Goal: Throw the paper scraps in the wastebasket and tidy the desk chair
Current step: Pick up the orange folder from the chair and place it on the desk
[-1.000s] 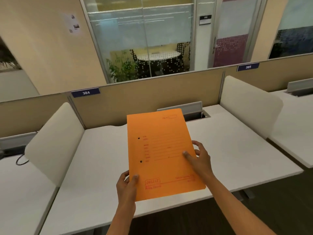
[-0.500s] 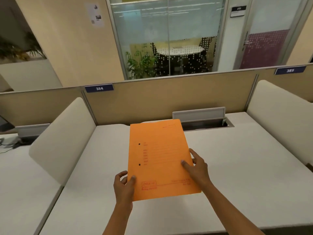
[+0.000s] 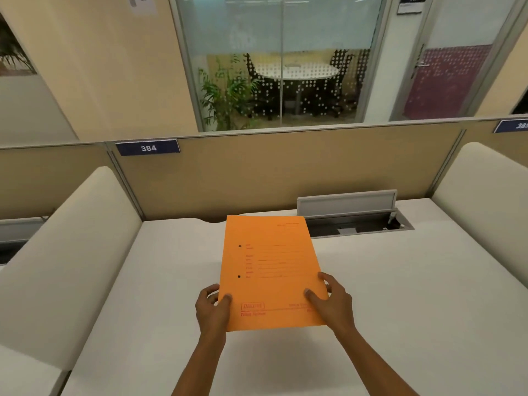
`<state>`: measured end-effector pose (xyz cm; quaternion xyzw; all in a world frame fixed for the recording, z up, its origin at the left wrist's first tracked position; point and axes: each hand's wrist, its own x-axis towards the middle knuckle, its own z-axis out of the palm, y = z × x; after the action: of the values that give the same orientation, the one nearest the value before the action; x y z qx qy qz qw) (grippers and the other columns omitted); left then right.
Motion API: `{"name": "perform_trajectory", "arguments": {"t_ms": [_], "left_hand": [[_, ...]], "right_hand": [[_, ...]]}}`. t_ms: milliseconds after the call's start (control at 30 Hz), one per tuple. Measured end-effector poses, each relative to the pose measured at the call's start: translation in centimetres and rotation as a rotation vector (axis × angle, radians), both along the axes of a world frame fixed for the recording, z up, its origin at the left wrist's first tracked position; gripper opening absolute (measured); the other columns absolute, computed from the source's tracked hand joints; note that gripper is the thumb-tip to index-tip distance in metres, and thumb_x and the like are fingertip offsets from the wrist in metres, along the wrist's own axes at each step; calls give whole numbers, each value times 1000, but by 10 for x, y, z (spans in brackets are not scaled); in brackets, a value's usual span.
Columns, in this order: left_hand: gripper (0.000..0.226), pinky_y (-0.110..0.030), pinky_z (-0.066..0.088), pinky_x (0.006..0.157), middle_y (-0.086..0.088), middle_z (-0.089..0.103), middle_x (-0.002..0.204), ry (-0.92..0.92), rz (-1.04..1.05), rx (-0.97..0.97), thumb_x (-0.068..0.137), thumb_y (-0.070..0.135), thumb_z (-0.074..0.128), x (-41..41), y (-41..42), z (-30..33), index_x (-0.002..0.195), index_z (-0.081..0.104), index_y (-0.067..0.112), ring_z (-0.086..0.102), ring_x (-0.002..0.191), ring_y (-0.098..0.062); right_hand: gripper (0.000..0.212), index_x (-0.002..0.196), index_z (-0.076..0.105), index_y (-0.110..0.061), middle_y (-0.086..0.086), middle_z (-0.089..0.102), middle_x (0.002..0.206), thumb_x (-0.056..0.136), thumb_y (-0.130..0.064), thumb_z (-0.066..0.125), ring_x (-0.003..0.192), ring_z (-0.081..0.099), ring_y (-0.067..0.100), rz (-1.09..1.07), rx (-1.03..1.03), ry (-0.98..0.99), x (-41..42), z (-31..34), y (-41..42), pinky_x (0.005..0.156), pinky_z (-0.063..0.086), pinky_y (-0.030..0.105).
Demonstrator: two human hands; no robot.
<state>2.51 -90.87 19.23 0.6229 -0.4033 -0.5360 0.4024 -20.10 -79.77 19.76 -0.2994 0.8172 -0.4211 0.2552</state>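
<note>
An orange file folder (image 3: 271, 270) with red print and two punch holes is held just above the white desk (image 3: 400, 295). My left hand (image 3: 213, 308) grips its lower left corner, thumb on top. My right hand (image 3: 333, 302) holds the lower right edge, thumb on the cover and fingers behind. No paper scraps, wastebasket or desk chair are in view.
White padded dividers stand at the left (image 3: 65, 252) and right (image 3: 485, 195) of the desk. A tan partition (image 3: 285, 172) labelled 384 closes the back. An open cable tray with a raised grey lid (image 3: 351, 215) sits at the back right.
The view has moved closer to the desk and shifted left. The folder, still held by both hands, now sits further over the desk, near the cable tray.
</note>
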Motion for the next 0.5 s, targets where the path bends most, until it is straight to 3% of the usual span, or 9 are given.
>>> {"name": "perform_trajectory", "arguments": {"t_ms": [167, 367, 500], "left_hand": [[31, -37, 51, 72, -13, 63, 117, -49, -30, 22, 92, 1, 57, -17, -54, -7, 117, 51, 18, 64, 97, -32], [42, -45, 54, 81, -17, 62, 124, -110, -86, 85, 90, 0, 55, -39, -112, -19, 128, 47, 12, 63, 106, -37], [42, -41, 50, 75, -18, 62, 125, -131, -104, 97, 91, 0, 56, -55, -138, -32, 131, 47, 11, 62, 103, -33]], "right_hand": [[49, 122, 63, -15, 10, 63, 128, 78, -23, 84, 115, 59, 28, -22, -17, -23, -9, -11, -38, 95, 50, 38], [45, 119, 64, -10, 13, 50, 145, 78, -9, 82, 133, 48, 31, 18, -4, -29, -27, -27, -83, 108, 40, 41], [36, 111, 69, -7, 14, 50, 145, 78, -5, 82, 131, 50, 32, 20, 0, -2, -40, -40, -110, 108, 40, 39]]}}
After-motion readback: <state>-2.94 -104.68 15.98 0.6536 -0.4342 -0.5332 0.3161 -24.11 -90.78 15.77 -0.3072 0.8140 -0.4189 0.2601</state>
